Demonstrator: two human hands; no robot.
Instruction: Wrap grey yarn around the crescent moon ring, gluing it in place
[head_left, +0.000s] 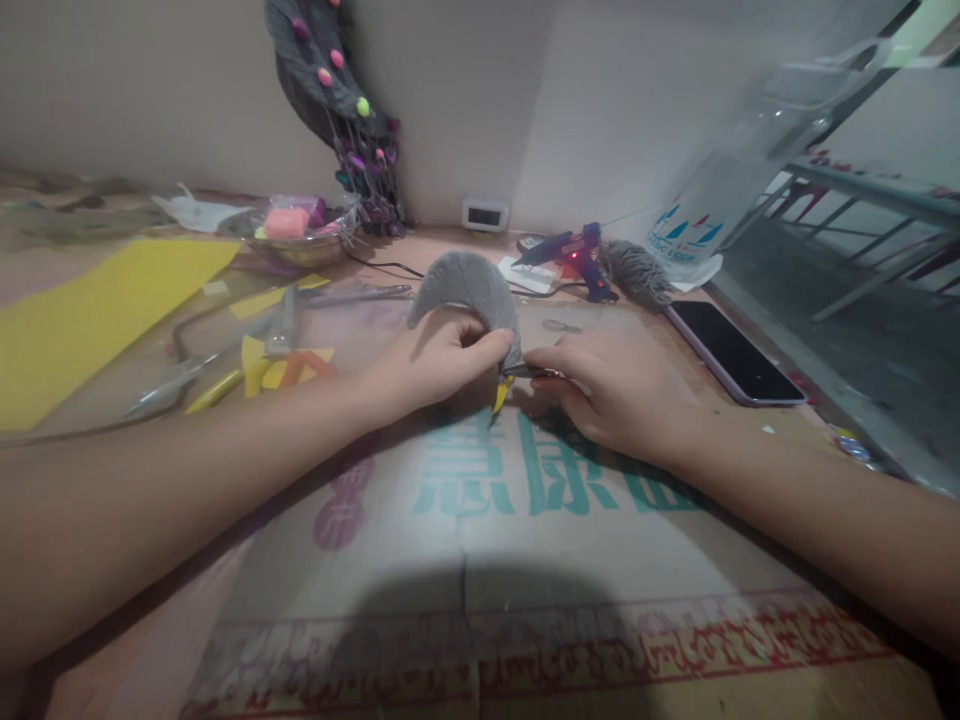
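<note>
My left hand is closed on a grey, yarn-wrapped crescent, thumb lying along its lower right arm. At the crescent's lower tip a bit of yellow sticks out. Between the thumb and fingers of my right hand is what looks like a small pair of scissors. Their dark blades point left and meet the crescent's tip beside the yellow bit. Both hands are just above a printed cardboard sheet. The scissors' handles are mostly hidden by my fingers.
A blue glue gun, a grey yarn bundle, a phone and a tall clear bottle stand or lie at the right. To the left are yellow sheet material, tools and a bowl. A decorated grey crescent hangs behind.
</note>
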